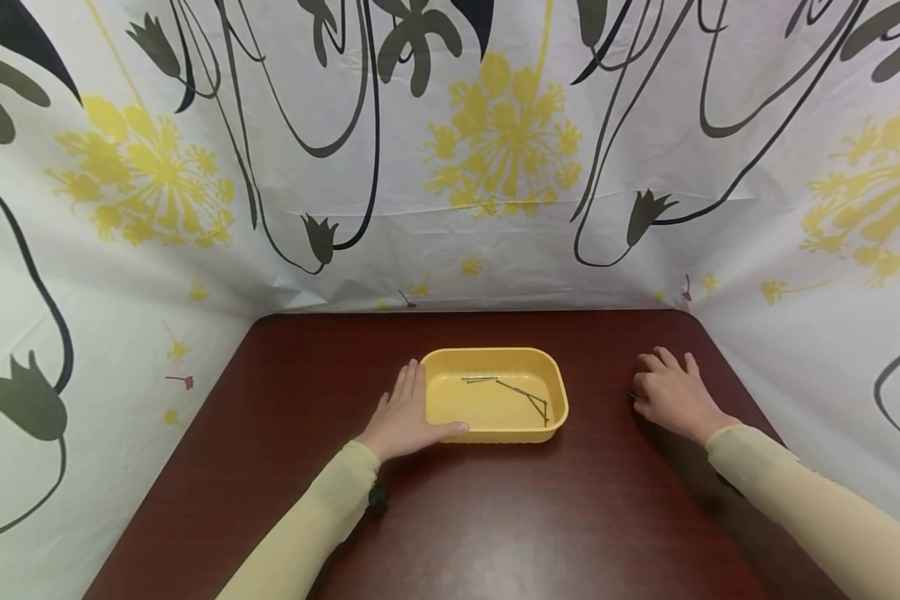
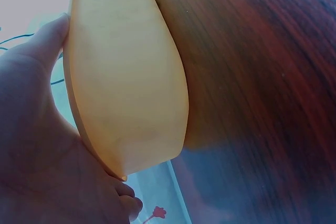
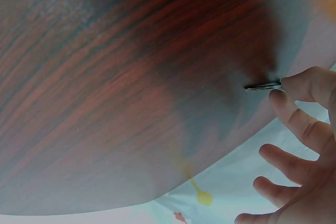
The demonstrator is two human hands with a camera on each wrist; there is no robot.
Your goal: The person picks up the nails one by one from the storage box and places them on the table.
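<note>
A yellow plastic tray point(image 1: 495, 436) stands on the dark red-brown table. Several thin metal nails point(image 1: 521, 390) lie inside it, mostly towards its right half. My left hand point(image 1: 401, 421) rests against the tray's left end, fingers straight along that side and thumb reaching over the front rim. The left wrist view shows the thumb point(image 2: 55, 32) touching the rim. Right of the tray, my right hand point(image 1: 671, 396) is low over the table. Between its thumb and index finger it pinches thin metal nails point(image 3: 262, 86); their exact number cannot be told.
The table point(image 1: 570, 517) has rounded far corners. White fabric point(image 1: 390, 183) with grey and yellow flower patterns hangs behind the table and along both sides. A dark wrist strap point(image 1: 377, 498) shows under my left sleeve.
</note>
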